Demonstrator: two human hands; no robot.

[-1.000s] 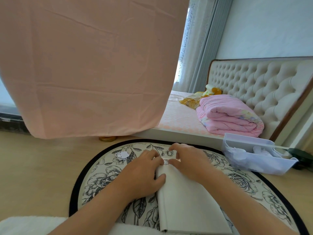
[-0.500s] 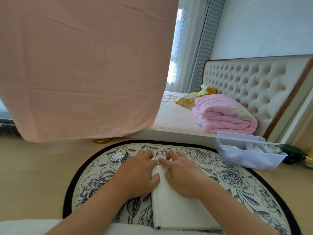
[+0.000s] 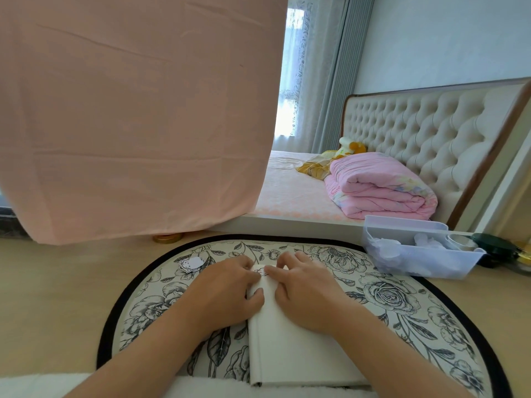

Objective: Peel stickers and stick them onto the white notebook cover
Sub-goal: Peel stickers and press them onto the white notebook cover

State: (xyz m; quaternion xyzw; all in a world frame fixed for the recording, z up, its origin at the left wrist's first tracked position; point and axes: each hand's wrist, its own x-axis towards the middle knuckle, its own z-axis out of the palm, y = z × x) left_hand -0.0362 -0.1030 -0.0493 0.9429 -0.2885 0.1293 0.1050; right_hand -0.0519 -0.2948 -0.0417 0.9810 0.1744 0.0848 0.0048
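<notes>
on the far end of the white rectangular notebook cover, which lies on the round black-and-white floral mat, a small pale line-drawn sticker sits under both hands' fingertips. the right hand presses it with fairly straight fingers. the left hand bends over its edge; whether it pinches or only presses cannot be told. uneven pressing could trap a crease or skew the sticker. to the right, the clear rectangular plastic bin holds crumpled white scraps.
</notes>
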